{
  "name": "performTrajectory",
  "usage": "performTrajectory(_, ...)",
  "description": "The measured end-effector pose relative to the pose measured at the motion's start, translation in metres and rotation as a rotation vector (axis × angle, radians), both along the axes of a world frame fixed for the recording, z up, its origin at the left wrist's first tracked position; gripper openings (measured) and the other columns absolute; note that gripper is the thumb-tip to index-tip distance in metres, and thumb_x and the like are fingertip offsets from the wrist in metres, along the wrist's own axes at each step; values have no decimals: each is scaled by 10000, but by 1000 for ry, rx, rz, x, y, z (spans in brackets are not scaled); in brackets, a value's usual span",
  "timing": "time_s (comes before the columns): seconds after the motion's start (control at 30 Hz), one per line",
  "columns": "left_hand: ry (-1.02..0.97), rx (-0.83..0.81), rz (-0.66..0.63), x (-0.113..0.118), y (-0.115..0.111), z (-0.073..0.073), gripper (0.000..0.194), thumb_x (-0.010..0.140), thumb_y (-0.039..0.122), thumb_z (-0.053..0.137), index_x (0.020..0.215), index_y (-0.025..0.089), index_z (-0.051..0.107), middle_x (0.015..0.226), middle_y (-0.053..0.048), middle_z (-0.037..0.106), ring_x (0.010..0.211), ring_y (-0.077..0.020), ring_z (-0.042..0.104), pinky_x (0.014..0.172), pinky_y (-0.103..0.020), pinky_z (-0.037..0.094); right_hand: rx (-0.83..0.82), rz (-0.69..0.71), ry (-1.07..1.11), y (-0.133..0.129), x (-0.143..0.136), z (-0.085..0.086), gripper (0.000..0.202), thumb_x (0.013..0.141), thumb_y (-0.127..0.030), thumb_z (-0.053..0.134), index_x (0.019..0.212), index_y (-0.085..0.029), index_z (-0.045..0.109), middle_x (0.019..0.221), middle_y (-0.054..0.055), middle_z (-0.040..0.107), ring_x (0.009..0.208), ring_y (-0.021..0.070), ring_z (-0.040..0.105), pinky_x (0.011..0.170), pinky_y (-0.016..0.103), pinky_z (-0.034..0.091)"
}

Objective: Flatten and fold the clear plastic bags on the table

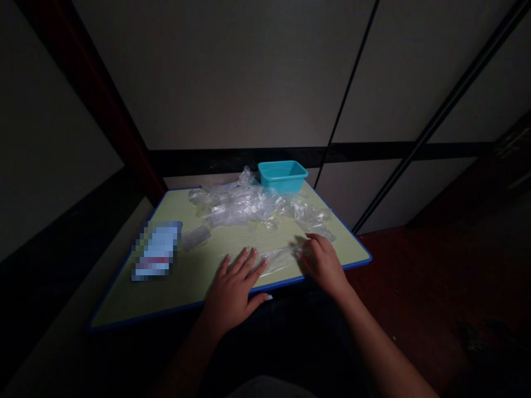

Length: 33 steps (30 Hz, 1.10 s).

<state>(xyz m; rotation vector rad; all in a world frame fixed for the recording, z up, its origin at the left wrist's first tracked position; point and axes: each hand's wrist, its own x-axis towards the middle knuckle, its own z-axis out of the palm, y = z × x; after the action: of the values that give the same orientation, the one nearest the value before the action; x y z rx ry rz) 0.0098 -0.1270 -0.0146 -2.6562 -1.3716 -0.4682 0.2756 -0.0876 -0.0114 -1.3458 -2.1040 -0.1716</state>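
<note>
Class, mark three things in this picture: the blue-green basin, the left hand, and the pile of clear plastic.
Basin (284, 184), head view, front wall.
Left hand (230, 296), head view, back.
Pile of clear plastic (243, 206), head view, middle.

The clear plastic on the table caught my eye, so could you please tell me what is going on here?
A person is handling a thin, clear plastic piece near the front edge of the table. The left hand lies spread at one end, and the right hand has its fingers curled at the other. Beyond the hands lies a crumpled heap of clear plastic, with a turquoise tub at the back.
</note>
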Motion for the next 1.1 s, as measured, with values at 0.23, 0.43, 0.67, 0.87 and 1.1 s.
performTrajectory(0.23, 4, -4, 6, 0, 0, 0, 650, 866, 523, 547, 1453, 351, 328, 1535, -73, 312, 1404, -314, 277, 1090, -559, 231, -15, 265, -296, 25, 4, 23, 142, 896, -249, 590, 1017, -195, 642, 1073, 99, 653, 984, 241, 572, 845, 374, 406)
performTrajectory(0.43, 16, -34, 19, 0, 0, 2, 697, 866, 558, 525, 1476, 349, 262, 1549, -81, 272, 1415, -308, 253, 1085, -546, 245, 31, 314, -436, 38, -1, 27, 163, 940, -232, 529, 870, -169, 662, 828, 52, 655, 751, 174, 560, 728, 311, 361)
performTrajectory(0.67, 17, -37, 17, -1, 0, 3, 736, 863, 573, 517, 1491, 322, 227, 1554, -97, 251, 1419, -290, 251, 1102, -517, 224, 102, 313, -427, 46, 1, 28, 236, 953, -226, 496, 792, -175, 660, 804, 56, 630, 778, 179, 510, 696, 298, 338)
performTrajectory(0.87, 11, -58, 31, 0, 0, 3, 739, 871, 584, 493, 1494, 282, 235, 1547, -91, 274, 1416, -281, 260, 1117, -500, 201, 158, 343, -446, 51, 9, 22, 221, 949, -240, 509, 794, -176, 653, 779, 50, 618, 777, 180, 498, 707, 309, 313)
performTrajectory(1.1, 34, -81, 19, 0, 0, 3, 669, 898, 573, 443, 1480, 288, 277, 1536, -53, 307, 1411, -270, 272, 1120, -492, 193, 86, 284, -464, 55, 8, 18, 242, 955, -241, 492, 783, -175, 648, 742, 42, 599, 742, 172, 491, 669, 298, 304)
